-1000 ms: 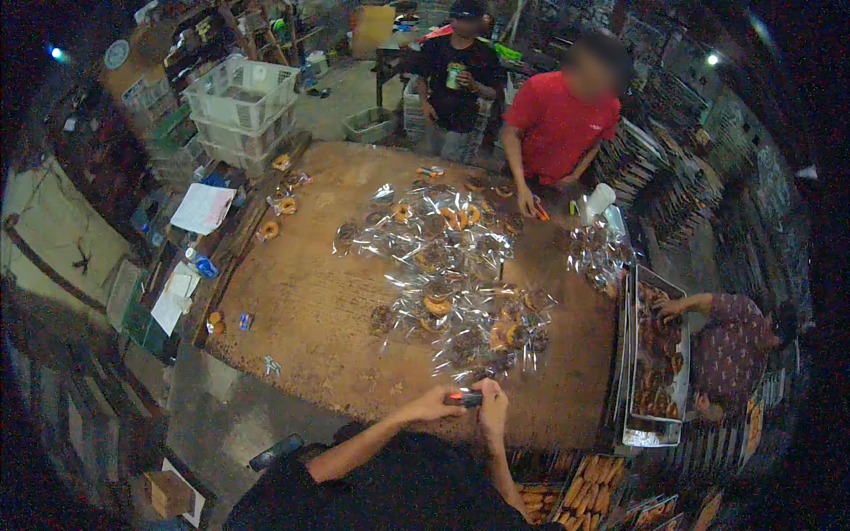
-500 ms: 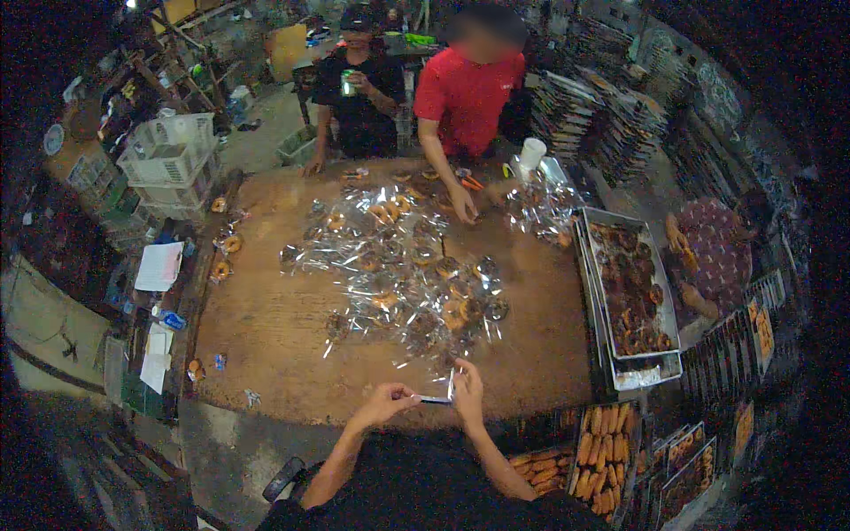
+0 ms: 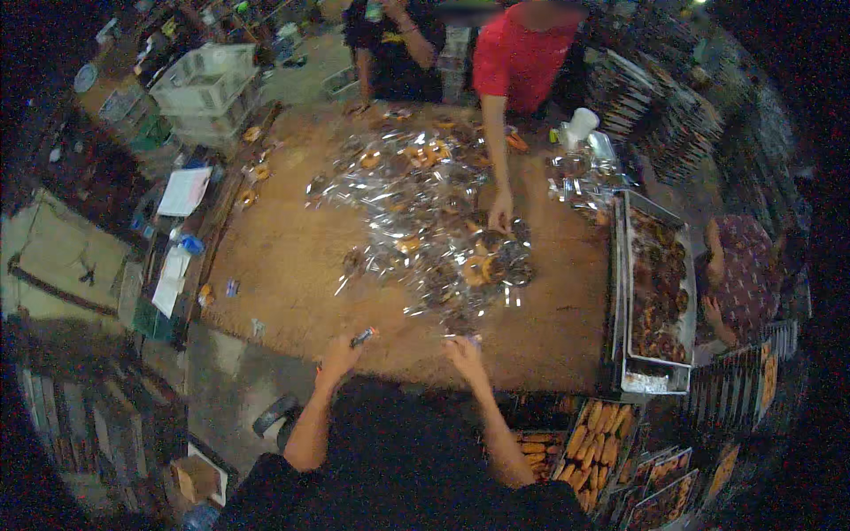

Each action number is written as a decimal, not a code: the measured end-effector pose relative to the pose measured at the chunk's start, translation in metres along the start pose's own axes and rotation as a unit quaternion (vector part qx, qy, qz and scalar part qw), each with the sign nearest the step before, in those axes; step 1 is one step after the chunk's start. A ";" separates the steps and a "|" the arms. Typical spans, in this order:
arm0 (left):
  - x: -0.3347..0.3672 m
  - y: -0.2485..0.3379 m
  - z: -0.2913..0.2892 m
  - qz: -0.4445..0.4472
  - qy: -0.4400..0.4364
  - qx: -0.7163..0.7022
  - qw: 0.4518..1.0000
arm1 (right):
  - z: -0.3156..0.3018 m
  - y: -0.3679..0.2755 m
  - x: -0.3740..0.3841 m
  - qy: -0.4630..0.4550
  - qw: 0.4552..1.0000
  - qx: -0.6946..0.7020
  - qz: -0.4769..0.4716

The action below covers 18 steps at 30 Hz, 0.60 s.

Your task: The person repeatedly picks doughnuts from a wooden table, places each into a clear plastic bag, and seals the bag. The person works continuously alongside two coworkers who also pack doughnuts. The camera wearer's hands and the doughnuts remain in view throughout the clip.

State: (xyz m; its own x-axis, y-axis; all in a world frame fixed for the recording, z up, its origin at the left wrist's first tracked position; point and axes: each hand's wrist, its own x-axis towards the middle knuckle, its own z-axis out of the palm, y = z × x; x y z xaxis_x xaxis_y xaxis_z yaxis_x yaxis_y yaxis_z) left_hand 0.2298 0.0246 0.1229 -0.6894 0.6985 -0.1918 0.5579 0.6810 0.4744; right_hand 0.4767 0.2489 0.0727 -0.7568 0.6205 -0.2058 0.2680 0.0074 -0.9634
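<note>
My left hand [image 3: 339, 358], at the near edge of the wooden table, is closed round a small slim dark object [image 3: 363, 336] with a lighter tip; its kind is too blurred to name. To its right, my right hand [image 3: 464, 356] has its fingers curled at the edge of a clear plastic wrapper [image 3: 462, 336]. Just beyond lies a wide heap of doughnuts in clear wrappers [image 3: 434, 274], some brown-topped, some with pale rings. At the heap's right side, a red-sleeved co-worker's hand [image 3: 501, 214] reaches down onto the wrapped doughnuts.
The wooden table [image 3: 283, 239] spans the middle. At its right stands a metal tray [image 3: 622, 292] of dark doughnuts, with a person beside it. Trays of long buns [image 3: 595, 442] are at the lower right. White crates [image 3: 202, 84] and papers [image 3: 184, 192] are on the left.
My hands have moved apart; the slim object is now in my left hand only. The red-shirted co-worker's arm has reached nearer, onto the heap. The whole view has shifted.
</note>
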 end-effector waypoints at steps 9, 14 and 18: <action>-0.064 -0.130 0.043 -0.314 0.102 -0.107 0.938 | -0.052 0.194 -0.098 0.098 0.958 -0.217 0.159; -0.070 -0.173 0.084 -0.386 0.163 -0.062 0.906 | -0.043 0.224 -0.124 0.084 0.955 -0.209 0.192; -0.074 -0.183 0.110 -0.437 0.173 -0.126 0.874 | -0.041 0.229 -0.112 0.056 0.947 -0.209 0.239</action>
State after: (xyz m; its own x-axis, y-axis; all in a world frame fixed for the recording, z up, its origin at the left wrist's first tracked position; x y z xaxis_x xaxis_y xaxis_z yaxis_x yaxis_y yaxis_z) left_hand 0.2293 -0.1277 -0.0439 -0.9243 -0.2024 -0.3237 -0.3404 0.8206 0.4590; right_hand 0.6470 0.2128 -0.1176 -0.4275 0.7106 -0.5589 0.7944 0.0002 -0.6074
